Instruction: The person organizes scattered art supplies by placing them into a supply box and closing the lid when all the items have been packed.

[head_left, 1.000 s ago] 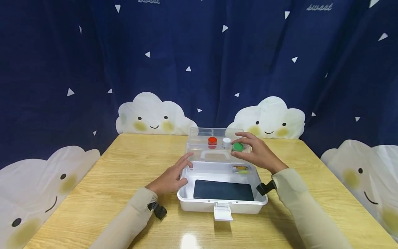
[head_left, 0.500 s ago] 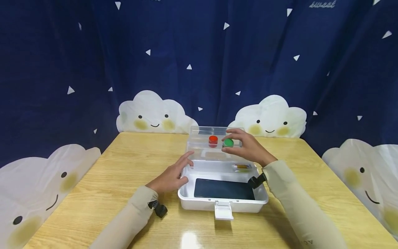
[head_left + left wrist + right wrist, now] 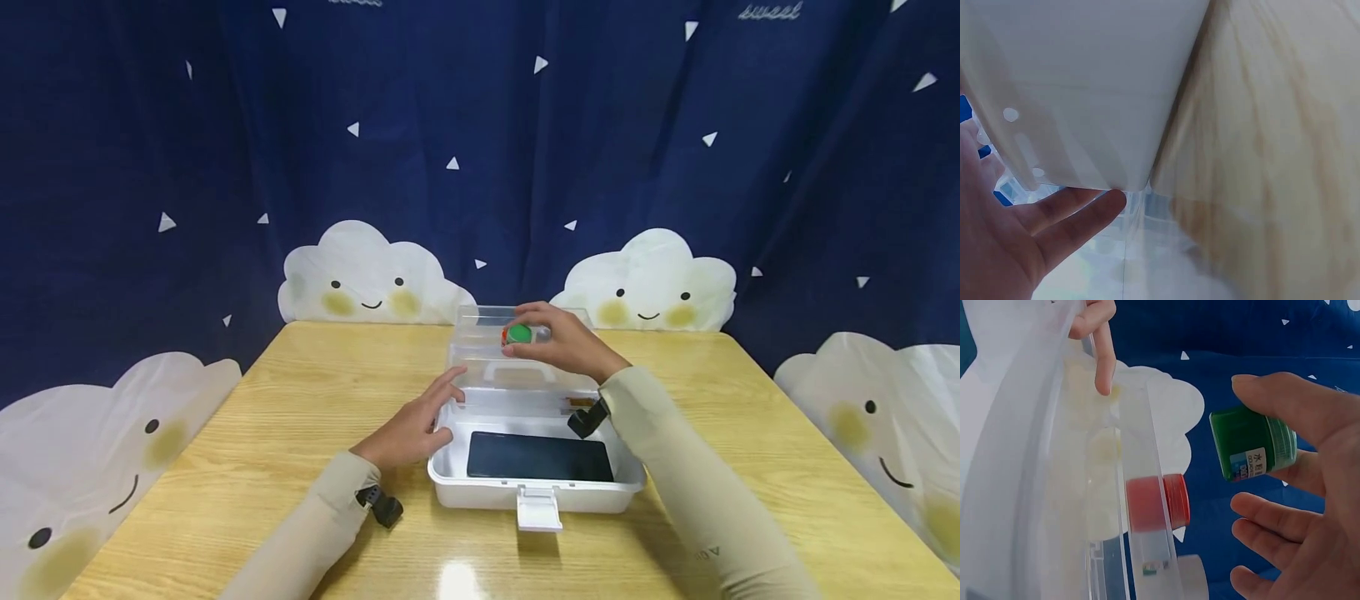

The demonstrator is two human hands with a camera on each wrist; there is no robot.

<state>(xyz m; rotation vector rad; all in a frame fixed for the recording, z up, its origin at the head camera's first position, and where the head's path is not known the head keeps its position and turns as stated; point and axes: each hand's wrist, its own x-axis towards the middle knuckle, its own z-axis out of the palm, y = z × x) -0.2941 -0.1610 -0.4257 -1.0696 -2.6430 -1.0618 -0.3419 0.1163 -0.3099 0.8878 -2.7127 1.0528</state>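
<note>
My right hand point(image 3: 570, 339) pinches a small green paint jar point(image 3: 1241, 444) between thumb and finger, above the clear tray point(image 3: 1141, 419) at the back of a white box point(image 3: 480, 497). In the right wrist view a red-lidded jar point(image 3: 1154, 503) stands in that tray, beside a white-lidded jar point(image 3: 1192, 578). The green jar hangs apart from the red one, covering most of it in the head view. At the box's left side, my left hand point(image 3: 408, 427) rests with fingers extended; two fingertips point(image 3: 1113, 203) touch its edge in the left wrist view.
A dark flat slab point(image 3: 538, 457) lies on the box floor. Behind it an orange tube point(image 3: 579, 402) is partly hidden by my right wrist camera point(image 3: 587, 418). The front latch point(image 3: 538, 510) hangs down over the wooden table point(image 3: 337, 367). A blue curtain point(image 3: 495, 150) hangs behind.
My right hand has carried the green jar leftward, past the white-lidded jar, to in front of the red one. My left hand has stayed at the box's side.
</note>
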